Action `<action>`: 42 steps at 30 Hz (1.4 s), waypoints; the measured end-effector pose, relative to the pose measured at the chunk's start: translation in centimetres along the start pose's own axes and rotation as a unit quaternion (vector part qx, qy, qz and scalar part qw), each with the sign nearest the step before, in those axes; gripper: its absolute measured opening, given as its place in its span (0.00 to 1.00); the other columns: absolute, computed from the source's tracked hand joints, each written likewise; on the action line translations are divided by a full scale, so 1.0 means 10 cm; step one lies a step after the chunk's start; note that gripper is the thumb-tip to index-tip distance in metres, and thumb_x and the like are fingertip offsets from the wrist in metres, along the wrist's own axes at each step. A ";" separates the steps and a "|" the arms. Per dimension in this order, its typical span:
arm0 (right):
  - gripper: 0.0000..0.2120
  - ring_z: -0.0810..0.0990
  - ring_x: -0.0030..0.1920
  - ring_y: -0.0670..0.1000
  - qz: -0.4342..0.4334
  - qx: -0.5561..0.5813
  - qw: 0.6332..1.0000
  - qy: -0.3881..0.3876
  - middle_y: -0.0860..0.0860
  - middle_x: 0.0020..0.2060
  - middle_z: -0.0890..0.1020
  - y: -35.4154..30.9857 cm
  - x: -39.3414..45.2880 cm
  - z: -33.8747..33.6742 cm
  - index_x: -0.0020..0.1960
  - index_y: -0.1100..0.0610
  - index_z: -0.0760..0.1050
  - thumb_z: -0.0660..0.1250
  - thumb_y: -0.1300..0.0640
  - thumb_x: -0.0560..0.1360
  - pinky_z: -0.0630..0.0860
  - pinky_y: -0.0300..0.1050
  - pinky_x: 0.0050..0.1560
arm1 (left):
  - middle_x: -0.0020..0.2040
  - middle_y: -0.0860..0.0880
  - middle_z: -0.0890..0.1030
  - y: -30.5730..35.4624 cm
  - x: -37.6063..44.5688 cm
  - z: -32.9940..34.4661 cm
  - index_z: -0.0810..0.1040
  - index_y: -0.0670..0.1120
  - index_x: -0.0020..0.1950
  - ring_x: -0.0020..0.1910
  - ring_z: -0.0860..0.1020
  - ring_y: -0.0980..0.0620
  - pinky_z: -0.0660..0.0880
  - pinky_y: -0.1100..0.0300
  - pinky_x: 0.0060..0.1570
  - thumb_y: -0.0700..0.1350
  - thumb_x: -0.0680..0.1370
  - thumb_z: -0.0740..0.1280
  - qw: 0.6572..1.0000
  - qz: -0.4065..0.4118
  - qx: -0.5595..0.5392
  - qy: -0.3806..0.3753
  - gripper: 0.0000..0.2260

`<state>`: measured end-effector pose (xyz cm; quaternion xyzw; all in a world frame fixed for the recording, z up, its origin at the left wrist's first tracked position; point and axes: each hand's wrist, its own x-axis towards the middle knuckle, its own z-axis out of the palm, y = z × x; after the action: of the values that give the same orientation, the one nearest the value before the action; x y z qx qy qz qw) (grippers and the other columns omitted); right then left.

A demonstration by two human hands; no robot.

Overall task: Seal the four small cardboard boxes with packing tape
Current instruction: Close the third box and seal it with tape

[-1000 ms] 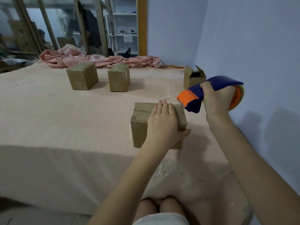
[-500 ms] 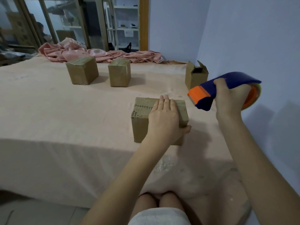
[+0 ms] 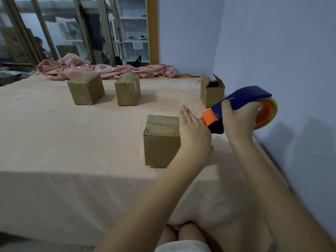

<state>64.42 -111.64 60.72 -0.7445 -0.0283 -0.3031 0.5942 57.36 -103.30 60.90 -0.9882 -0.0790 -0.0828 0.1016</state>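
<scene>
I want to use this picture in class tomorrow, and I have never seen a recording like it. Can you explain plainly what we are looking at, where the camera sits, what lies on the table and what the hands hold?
No machine here: a person wears a camera on the head, looking forward and down at their own arms. The left hand lies with straight fingers on the nearest box. The right hand grips a blue and orange tape dispenser, its orange end close to that box. On the cloth-covered table stand two closed boxes farther back and an open box near the wall. Crumpled pink fabric lies behind.
</scene>
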 end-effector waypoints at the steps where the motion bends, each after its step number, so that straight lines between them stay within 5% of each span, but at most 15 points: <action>1: 0.28 0.78 0.48 0.49 0.004 0.000 1.000 0.008 0.53 0.55 0.77 0.02 0.01 -0.02 0.65 0.60 0.61 0.69 0.56 0.71 0.72 0.31 0.36 | 0.74 0.31 0.49 0.01 0.01 0.02 0.51 0.33 0.74 0.74 0.46 0.32 0.45 0.42 0.73 0.54 0.78 0.59 1.000 0.018 -0.010 0.018 0.34; 5: 0.26 0.78 0.46 0.47 0.032 0.030 0.999 0.010 0.52 0.53 0.78 0.11 -0.02 -0.02 0.65 0.59 0.63 0.70 0.56 0.71 0.69 0.25 0.28 | 0.77 0.38 0.49 -0.14 0.00 0.16 0.49 0.37 0.76 0.76 0.46 0.42 0.46 0.49 0.74 0.46 0.78 0.59 0.995 0.042 -0.075 0.057 0.31; 8: 0.27 0.77 0.44 0.46 0.044 0.033 0.998 0.015 0.49 0.54 0.76 0.11 -0.10 0.03 0.65 0.58 0.62 0.70 0.56 0.71 0.71 0.28 0.32 | 0.77 0.41 0.48 -0.20 0.00 0.19 0.47 0.40 0.77 0.76 0.46 0.44 0.46 0.51 0.75 0.48 0.79 0.58 0.994 0.039 -0.091 0.056 0.31; 13: 0.26 0.76 0.45 0.47 0.001 -0.011 1.000 0.012 0.48 0.50 0.74 -0.03 -0.06 0.00 0.65 0.61 0.61 0.69 0.56 0.72 0.77 0.38 0.41 | 0.77 0.39 0.46 -0.11 -0.02 0.17 0.45 0.39 0.77 0.76 0.44 0.43 0.45 0.50 0.75 0.47 0.81 0.56 0.996 -0.002 -0.085 0.032 0.30; 24: 0.22 0.80 0.46 0.52 0.051 -0.010 0.999 -0.010 0.55 0.50 0.80 -0.19 0.25 -0.05 0.62 0.63 0.68 0.66 0.56 0.71 0.68 0.33 0.30 | 0.77 0.37 0.45 0.02 -0.07 0.18 0.41 0.35 0.75 0.76 0.44 0.41 0.44 0.49 0.74 0.44 0.81 0.53 0.994 -0.039 -0.091 0.042 0.30; 29: 0.19 0.77 0.40 0.49 0.032 -0.006 0.999 -0.004 0.47 0.40 0.76 -0.36 0.29 -0.01 0.57 0.63 0.68 0.65 0.55 0.71 0.72 0.41 0.39 | 0.77 0.37 0.47 -0.02 -0.06 0.15 0.43 0.35 0.75 0.76 0.45 0.42 0.45 0.50 0.74 0.44 0.80 0.56 0.992 -0.034 -0.114 0.045 0.31; 33: 0.16 0.78 0.45 0.50 0.027 -0.008 0.999 0.034 0.46 0.43 0.76 -0.42 0.44 -0.16 0.54 0.59 0.67 0.64 0.53 0.70 0.75 0.45 0.50 | 0.77 0.37 0.48 -0.10 -0.08 0.16 0.46 0.35 0.76 0.76 0.46 0.42 0.47 0.50 0.74 0.44 0.79 0.57 0.991 -0.029 -0.124 0.049 0.31; 42: 0.24 0.76 0.41 0.53 -0.085 -0.211 0.974 0.001 0.52 0.44 0.76 -0.14 0.22 -0.14 0.61 0.66 0.62 0.65 0.53 0.73 0.64 0.42 0.39 | 0.77 0.39 0.47 -0.10 -0.04 0.17 0.47 0.39 0.77 0.76 0.46 0.44 0.46 0.50 0.74 0.46 0.79 0.58 0.992 -0.023 -0.112 0.049 0.31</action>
<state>65.07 -113.15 63.17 -0.8479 -0.0260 -0.3522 0.3955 57.06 -102.08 59.40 -0.9861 -0.0866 -0.1415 -0.0079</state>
